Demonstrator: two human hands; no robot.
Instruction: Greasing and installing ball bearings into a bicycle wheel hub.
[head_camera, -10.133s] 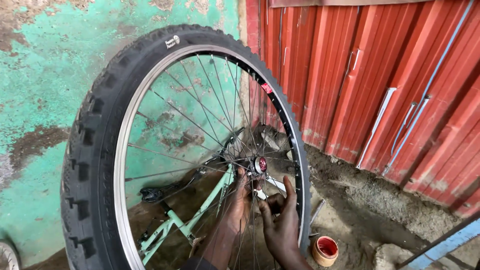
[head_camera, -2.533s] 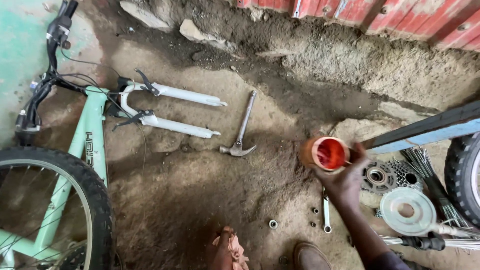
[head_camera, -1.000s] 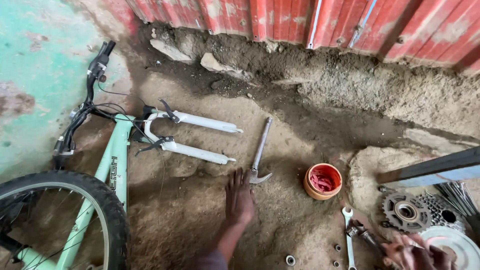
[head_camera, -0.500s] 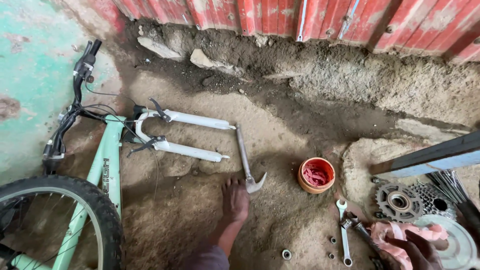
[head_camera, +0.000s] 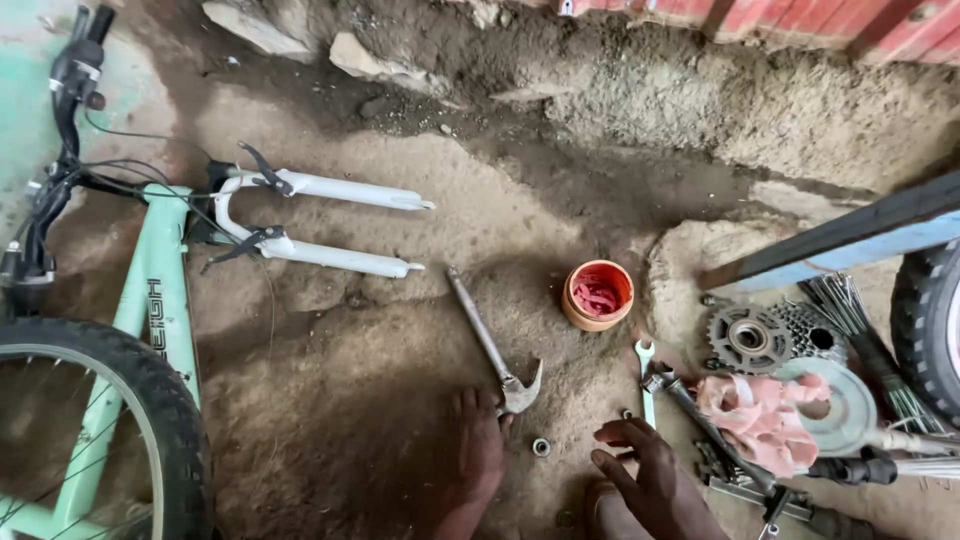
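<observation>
Head view, looking down at a dirt floor strewn with bicycle parts.

My left hand (head_camera: 480, 450) lies at six o'clock, open and flat on the dirt. Its fingertips are just beside the claw head of a hammer (head_camera: 497, 348), whose handle runs away toward eleven o'clock.

My right hand (head_camera: 650, 485) hovers at five o'clock with the fingers loosely spread and pointing to nine o'clock. I can see nothing in its grip.

A small metal nut (head_camera: 541, 446) sits on the ground between the two hands. A light spanner (head_camera: 645, 385) lies at twelve o'clock from the right hand, near it.

An orange tub of red grease (head_camera: 598, 295) stands beyond the spanner, well apart from both hands. At three o'clock lie a pink rag (head_camera: 765, 420) and a stack of toothed cogs (head_camera: 750, 338). At nine o'clock rests a mint-green bicycle frame (head_camera: 150, 300) with its white fork (head_camera: 320, 220) bare.

I judge this to be the moment of gathering small loose parts off the ground. Lifting the nut would call for a fine pinch by the right fingertips, reaching toward nine o'clock without pressing it into the dirt.
</observation>
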